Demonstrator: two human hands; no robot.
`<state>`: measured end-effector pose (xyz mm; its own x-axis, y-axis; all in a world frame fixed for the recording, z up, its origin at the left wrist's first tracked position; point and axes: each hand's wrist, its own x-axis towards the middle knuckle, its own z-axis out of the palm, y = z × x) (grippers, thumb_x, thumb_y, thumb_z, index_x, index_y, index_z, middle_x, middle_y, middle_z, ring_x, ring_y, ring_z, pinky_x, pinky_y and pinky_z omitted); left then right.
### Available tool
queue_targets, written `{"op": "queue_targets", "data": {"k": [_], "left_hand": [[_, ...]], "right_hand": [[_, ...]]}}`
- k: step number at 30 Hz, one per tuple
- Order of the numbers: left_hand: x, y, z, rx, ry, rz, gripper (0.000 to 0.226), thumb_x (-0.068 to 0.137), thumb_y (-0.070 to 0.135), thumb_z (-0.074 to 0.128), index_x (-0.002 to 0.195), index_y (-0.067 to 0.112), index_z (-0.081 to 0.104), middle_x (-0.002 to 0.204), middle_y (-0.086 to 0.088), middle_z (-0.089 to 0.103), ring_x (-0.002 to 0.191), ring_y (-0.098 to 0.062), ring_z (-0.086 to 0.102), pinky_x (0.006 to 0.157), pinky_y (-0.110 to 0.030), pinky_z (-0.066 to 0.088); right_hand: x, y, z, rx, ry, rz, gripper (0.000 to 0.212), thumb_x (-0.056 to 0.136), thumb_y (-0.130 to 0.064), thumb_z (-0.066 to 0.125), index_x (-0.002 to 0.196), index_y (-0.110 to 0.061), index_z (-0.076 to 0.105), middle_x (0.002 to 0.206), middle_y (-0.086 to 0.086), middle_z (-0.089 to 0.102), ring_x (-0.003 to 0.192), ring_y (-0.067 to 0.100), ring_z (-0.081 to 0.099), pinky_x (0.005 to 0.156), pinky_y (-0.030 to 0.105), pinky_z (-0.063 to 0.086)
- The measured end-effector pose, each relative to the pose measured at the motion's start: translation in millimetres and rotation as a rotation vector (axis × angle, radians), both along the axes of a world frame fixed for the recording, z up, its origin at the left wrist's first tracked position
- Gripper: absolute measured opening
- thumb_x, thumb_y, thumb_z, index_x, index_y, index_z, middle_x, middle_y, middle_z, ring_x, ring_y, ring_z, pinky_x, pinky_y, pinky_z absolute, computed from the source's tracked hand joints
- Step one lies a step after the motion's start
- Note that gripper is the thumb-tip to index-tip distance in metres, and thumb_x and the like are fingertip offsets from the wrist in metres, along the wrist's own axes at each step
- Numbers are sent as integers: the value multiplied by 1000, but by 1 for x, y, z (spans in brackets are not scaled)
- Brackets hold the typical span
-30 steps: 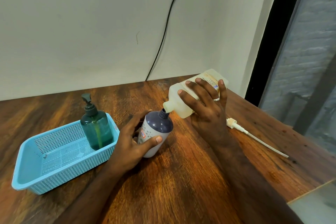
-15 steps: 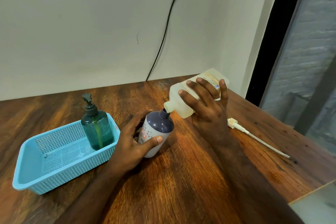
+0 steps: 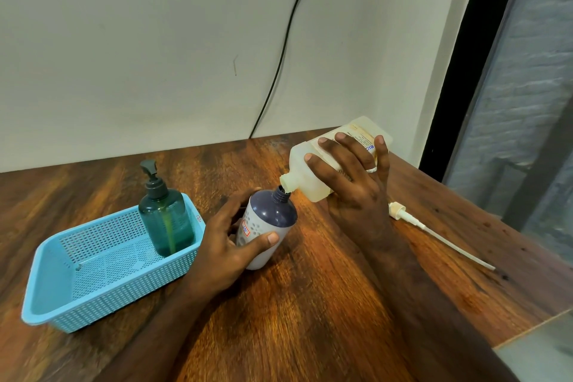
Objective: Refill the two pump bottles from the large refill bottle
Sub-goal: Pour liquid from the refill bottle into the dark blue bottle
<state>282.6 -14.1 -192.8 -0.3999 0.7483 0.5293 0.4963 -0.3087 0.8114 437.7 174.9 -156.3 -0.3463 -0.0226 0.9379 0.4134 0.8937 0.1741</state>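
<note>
To keep the pour on target, the left hand [image 3: 229, 245] grips the opened purple-topped pump bottle [image 3: 266, 226] on the surface [image 3: 310, 304] while the right hand [image 3: 353, 183] holds the large refill bottle [image 3: 313, 177] tipped, spout at its neck.

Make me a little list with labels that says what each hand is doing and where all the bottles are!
left hand: grips the grey bottle, steadying it on the table
right hand: holds the large refill bottle tipped, spout at the grey bottle's open neck
green pump bottle: upright in the blue basket, pump on
loose pump: lying on the table, right of the hands
liquid flow: cannot tell
</note>
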Motion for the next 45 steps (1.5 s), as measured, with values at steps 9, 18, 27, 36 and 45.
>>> {"op": "queue_targets", "data": {"k": [9,18,27,36,45], "left_hand": [[-1,0,-2,-9,-2,11,68,74,42,81,136,32,55,129,12,65,121,-11,62,91,-16,52],[3,-2,2,-21,-5,29,66,71,46,81,131,42,54,127,20,64,120,-5,61,90,-14,51],[3,-2,3,-20,-6,22,68,71,44,80,133,38,53,127,21,64,120,-6,61,90,-15,52],[2,-2,3,-16,41,35,61,74,44,80,129,53,54,126,21,64,118,-4,62,88,-12,50],[3,-2,4,-16,45,56,61,72,48,80,125,59,54,125,24,64,118,-2,61,90,-12,50]], "right_hand": [[-1,1,0,12,11,-1,75,74,-14,89,136,-28,51,139,11,61,138,32,46,121,59,13],[-1,1,0,5,10,-4,74,74,-15,90,135,-28,51,139,11,60,137,31,46,121,59,13],[0,-2,2,-14,16,-1,73,74,-14,89,135,-28,51,138,14,59,135,32,46,123,56,10],[1,-4,3,-7,2,-3,76,72,-15,91,135,-29,49,138,8,46,133,32,47,123,55,10],[1,-4,2,-5,4,-5,77,72,-15,91,135,-29,49,137,8,46,133,32,46,123,54,8]]}}
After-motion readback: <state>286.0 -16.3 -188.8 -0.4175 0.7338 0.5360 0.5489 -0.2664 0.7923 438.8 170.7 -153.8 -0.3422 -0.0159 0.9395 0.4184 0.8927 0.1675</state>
